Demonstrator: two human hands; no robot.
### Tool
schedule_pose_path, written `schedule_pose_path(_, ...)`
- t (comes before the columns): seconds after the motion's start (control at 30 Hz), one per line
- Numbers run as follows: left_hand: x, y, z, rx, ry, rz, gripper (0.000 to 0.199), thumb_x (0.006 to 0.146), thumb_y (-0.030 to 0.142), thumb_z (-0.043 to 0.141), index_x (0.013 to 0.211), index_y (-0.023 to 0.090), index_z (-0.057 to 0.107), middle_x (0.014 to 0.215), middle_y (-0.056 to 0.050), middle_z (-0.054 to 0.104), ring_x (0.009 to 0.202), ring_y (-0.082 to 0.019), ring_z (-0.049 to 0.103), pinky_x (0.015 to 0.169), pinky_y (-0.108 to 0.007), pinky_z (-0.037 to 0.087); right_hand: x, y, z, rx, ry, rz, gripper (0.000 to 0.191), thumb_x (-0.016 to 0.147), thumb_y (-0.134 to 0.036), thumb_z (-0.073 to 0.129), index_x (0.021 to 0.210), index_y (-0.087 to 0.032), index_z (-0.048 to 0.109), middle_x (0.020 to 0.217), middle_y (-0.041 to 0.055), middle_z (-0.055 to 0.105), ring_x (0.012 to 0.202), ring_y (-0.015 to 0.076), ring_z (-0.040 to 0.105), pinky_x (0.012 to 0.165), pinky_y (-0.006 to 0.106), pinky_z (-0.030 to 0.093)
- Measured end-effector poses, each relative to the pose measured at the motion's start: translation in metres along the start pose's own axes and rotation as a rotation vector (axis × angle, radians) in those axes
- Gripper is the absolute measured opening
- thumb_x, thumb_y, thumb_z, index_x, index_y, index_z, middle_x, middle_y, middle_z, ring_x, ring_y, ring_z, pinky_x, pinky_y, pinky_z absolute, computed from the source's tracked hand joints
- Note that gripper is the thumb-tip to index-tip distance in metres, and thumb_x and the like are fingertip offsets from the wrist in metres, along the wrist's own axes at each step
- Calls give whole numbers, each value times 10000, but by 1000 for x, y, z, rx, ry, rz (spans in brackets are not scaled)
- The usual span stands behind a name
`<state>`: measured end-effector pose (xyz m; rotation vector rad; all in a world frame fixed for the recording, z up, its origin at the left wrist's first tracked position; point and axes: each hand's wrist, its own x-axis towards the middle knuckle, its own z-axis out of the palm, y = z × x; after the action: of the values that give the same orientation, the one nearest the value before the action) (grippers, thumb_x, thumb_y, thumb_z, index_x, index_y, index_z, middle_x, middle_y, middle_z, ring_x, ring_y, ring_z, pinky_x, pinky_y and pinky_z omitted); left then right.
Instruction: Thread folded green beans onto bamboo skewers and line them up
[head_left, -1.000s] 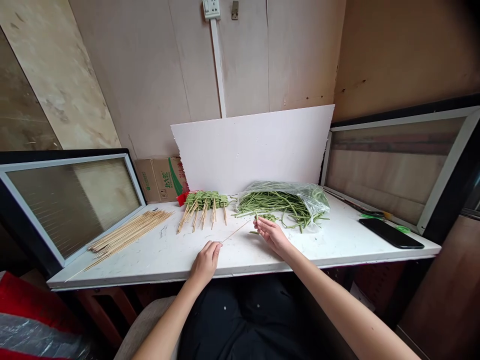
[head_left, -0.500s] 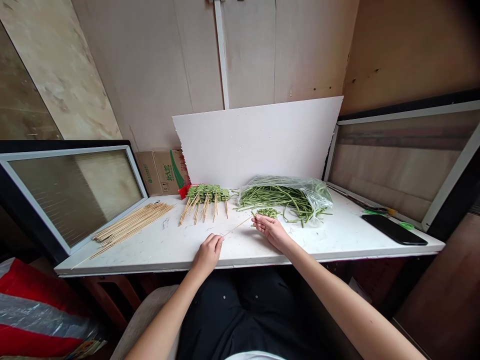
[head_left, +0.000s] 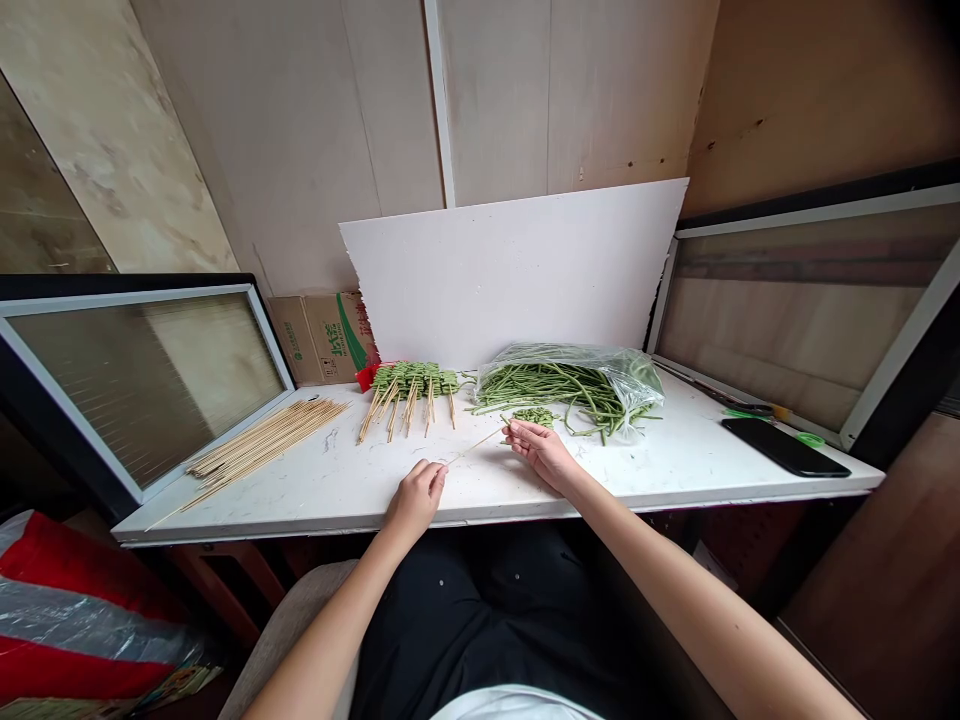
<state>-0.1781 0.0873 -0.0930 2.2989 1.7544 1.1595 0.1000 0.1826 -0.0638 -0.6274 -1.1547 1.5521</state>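
Note:
Near the table's front edge, my left hand (head_left: 417,494) pinches the lower end of a thin wooden skewer (head_left: 477,445). The skewer slants up to my right hand (head_left: 541,453), whose fingers are closed on a small green bean piece at its tip. Just behind my right hand lies a small pile of cut bean pieces (head_left: 534,415). Long green beans (head_left: 551,388) stick out of a clear plastic bag (head_left: 637,380) behind it. Left of the bag rest several skewers threaded with green pieces (head_left: 416,380), their bare ends toward me.
A heap of bare skewers (head_left: 266,440) lies on the white table (head_left: 315,500) at the left. A black phone (head_left: 784,447) and a green ring (head_left: 810,439) lie at the right. Behind stand a white board (head_left: 510,275) and a cardboard box (head_left: 322,338). Framed panels flank the table.
The view has shifted slightly, so the table and its objects sit a little higher. Both hands keep nearly the same pose around the skewer.

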Motion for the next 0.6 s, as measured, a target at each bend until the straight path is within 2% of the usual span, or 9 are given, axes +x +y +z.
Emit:
schedule_pose_path(0.43, -1, -3, 1, -27, -4, 1, 412, 1089, 409, 388, 1016, 222, 748, 926, -82, 667, 799, -205, 656, 762, -310, 511, 0, 2, -1, 40, 29, -1, 388, 694, -384, 973, 1015, -229, 821, 1055, 68, 797, 944, 198, 741, 884, 317, 584)
schedule_pose_path(0.6, -1, -3, 0, -28, -8, 9, 418, 1089, 406, 387, 1008, 217, 751, 911, -79, 654, 782, -202, 643, 758, -312, 503, 1, 3, -2, 62, 59, 1, 379, 644, -358, 1002, 955, -232, 826, 1015, 62, 801, 972, 207, 744, 952, 338, 579)
